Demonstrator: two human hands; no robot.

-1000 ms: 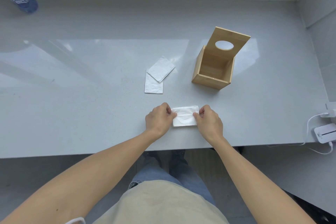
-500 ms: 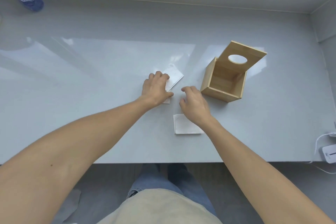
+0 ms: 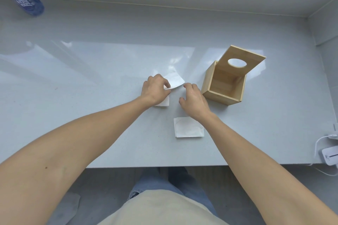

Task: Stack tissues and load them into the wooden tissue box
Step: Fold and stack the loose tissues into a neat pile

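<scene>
The left hand (image 3: pixel 155 90) pinches the near edge of a white tissue (image 3: pixel 175 80), its grip closed on the sheet, which curls up off the pale tabletop (image 3: pixel 91 78). Under that hand lies a second tissue (image 3: pixel 163 103), flat and partly hidden. The right hand (image 3: pixel 194 99) hovers just beside it — fingers loosely curled, grip open and holding nothing. A third folded tissue (image 3: pixel 188 127) lies flat nearer the table edge. The wooden tissue box (image 3: pixel 224 86) stands to the right, lid (image 3: pixel 241 60) tilted up.
</scene>
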